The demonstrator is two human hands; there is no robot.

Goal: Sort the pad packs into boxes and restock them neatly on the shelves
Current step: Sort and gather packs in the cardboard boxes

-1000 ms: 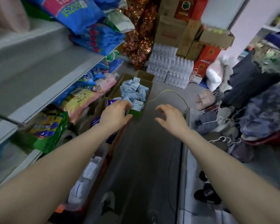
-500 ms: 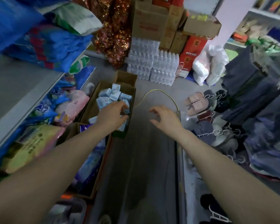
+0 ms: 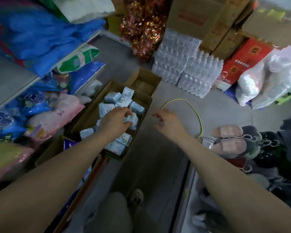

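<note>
Head view looks down a narrow shop aisle, with grey metal shelves (image 3: 10, 81) on the left piled with soft plastic-wrapped bundles in blue, pink and green. On the grey floor beside them sits a long brown cardboard box (image 3: 89, 115) with open flaps, partly filled with a loose jumble of small pale-blue plastic-wrapped pad packs (image 3: 115, 98). These packs look light, soft and squashy, with a slick film wrap that could slide out of a loose grasp; taking one across its short sides, fingers and thumb on opposite faces, seems the safest hold. The cardboard looks stiff enough to lift from its base, less so by its flaps.

The left hand (image 3: 114, 121) reaches into the box, fingers curled round one pad pack (image 3: 132, 119) near the right wall. The right hand (image 3: 169, 122) hovers just beside the box over the floor, fingers loosely spread and holding nothing, close to a thin yellow-green cord (image 3: 194, 108).

Motion blur smears the print on the packs, so sorts cannot be told apart. The left forearm hides part of the box, and a second box (image 3: 54, 148) nearer the person is largely covered, its contents unclear.
</note>
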